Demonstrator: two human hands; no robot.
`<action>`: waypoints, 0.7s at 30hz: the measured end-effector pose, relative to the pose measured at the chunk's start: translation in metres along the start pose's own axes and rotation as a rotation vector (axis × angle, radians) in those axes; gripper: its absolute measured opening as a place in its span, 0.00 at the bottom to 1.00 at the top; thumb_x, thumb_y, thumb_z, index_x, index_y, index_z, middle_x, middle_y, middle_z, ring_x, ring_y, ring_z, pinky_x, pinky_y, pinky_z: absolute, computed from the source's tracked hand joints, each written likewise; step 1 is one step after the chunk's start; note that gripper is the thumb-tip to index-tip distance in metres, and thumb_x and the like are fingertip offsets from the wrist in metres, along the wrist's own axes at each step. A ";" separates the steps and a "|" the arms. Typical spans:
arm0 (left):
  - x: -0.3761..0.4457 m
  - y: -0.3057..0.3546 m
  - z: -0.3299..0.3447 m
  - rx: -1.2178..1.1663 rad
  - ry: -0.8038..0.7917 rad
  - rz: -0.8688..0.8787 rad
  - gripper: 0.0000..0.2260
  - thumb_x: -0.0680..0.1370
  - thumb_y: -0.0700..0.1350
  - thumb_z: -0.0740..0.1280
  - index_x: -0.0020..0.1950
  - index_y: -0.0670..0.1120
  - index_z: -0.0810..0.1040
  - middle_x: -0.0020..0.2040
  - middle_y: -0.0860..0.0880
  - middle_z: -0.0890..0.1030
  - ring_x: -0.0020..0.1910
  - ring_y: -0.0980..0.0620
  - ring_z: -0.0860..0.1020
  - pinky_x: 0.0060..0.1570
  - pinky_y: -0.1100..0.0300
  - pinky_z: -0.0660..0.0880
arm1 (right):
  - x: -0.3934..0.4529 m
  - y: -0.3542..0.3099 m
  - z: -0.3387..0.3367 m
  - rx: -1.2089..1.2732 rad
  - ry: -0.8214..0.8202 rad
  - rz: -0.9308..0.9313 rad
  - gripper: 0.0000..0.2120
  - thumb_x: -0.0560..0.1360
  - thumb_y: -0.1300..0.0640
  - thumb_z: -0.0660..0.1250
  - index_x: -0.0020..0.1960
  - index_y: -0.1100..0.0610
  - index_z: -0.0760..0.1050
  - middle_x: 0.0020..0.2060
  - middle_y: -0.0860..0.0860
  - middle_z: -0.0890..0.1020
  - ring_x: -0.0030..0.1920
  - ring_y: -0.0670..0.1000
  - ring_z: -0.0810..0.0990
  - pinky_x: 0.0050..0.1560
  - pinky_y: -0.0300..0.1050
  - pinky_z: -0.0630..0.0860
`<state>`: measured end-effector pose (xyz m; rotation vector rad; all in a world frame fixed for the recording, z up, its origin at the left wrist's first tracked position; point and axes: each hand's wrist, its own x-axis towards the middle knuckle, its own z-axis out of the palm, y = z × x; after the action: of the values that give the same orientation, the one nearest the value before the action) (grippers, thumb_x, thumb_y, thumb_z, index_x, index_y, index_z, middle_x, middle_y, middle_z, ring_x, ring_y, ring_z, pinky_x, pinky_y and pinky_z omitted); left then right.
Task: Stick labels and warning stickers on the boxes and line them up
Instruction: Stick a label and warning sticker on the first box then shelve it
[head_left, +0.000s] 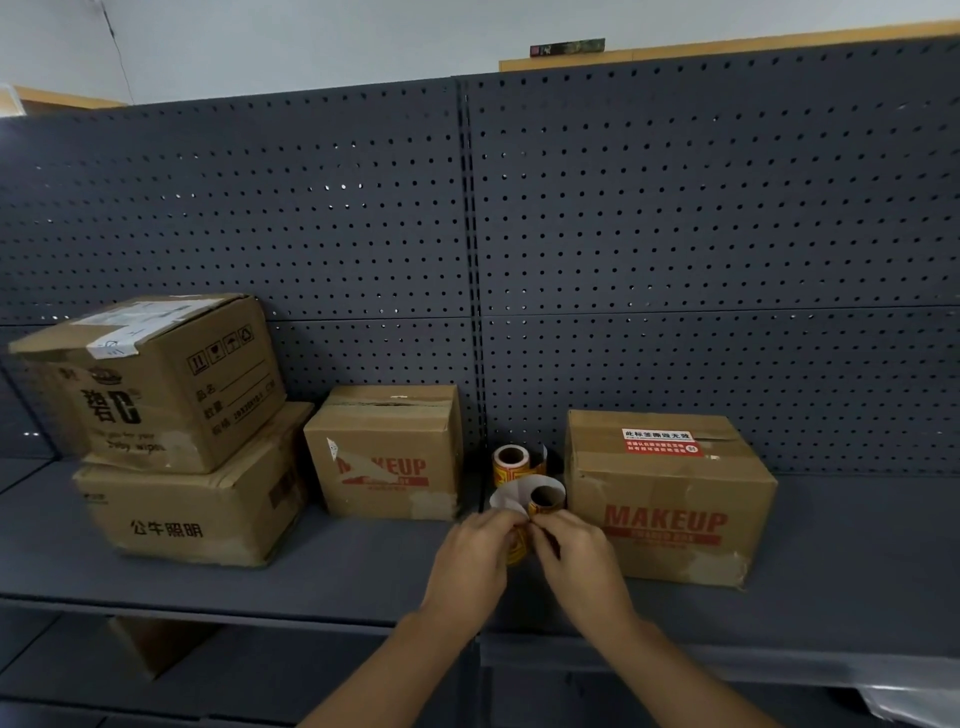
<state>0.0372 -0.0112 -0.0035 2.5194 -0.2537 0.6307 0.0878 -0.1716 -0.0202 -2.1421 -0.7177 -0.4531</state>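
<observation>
Both sets of fingers are curled tight around the sticker roll (540, 506), which I hold in the air in front of the shelf (260, 582). With my left hand (475, 558) I pinch the yellow and red end of the strip, and my right hand (574, 556) grips the roll from the other side, so I think I am peeling one warning sticker off its white backing, which curls up above my fingers. I hold the roll with two hands because one must keep it steady while the other pulls.

Just behind this roll a second roll (511, 462) stands on the shelf, close to hand for the next sticker. To the right of the roll in my hands, almost touching it, is the right MAKEUP box (670, 519); it carries already a red and white label (660, 441) on its top. To the left of my roll, a little further back, is the smaller MAKEUP box (387, 457), and I see no new sticker on it, only torn print, so I judge it is waiting. Further left two boxes are stacked, the lower box (192, 519) and the tilted upper box (156, 384). Behind everything stands the grey pegboard (675, 208). The boxes do not yet make one line
</observation>
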 end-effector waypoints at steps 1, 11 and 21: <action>0.000 0.000 0.000 -0.004 -0.001 -0.003 0.14 0.80 0.39 0.65 0.63 0.51 0.80 0.56 0.52 0.84 0.54 0.52 0.80 0.51 0.52 0.79 | 0.000 -0.001 0.001 -0.006 0.001 0.003 0.05 0.80 0.58 0.68 0.52 0.53 0.83 0.45 0.46 0.83 0.44 0.44 0.82 0.42 0.46 0.81; 0.003 -0.004 -0.002 0.078 -0.055 0.015 0.14 0.80 0.38 0.65 0.60 0.55 0.78 0.57 0.57 0.82 0.54 0.53 0.78 0.51 0.52 0.77 | -0.001 -0.006 -0.004 -0.017 0.016 0.077 0.04 0.79 0.56 0.70 0.48 0.53 0.82 0.41 0.44 0.82 0.40 0.44 0.81 0.40 0.46 0.80; 0.002 -0.009 -0.005 0.108 -0.064 -0.109 0.13 0.84 0.44 0.64 0.67 0.53 0.78 0.61 0.53 0.81 0.60 0.51 0.78 0.55 0.54 0.77 | -0.009 -0.007 -0.029 -0.007 -0.028 0.251 0.06 0.77 0.52 0.68 0.45 0.47 0.84 0.31 0.43 0.83 0.33 0.43 0.83 0.38 0.50 0.82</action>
<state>0.0397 -0.0007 -0.0028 2.6389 -0.1069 0.5342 0.0742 -0.1940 -0.0029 -2.2123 -0.4541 -0.2916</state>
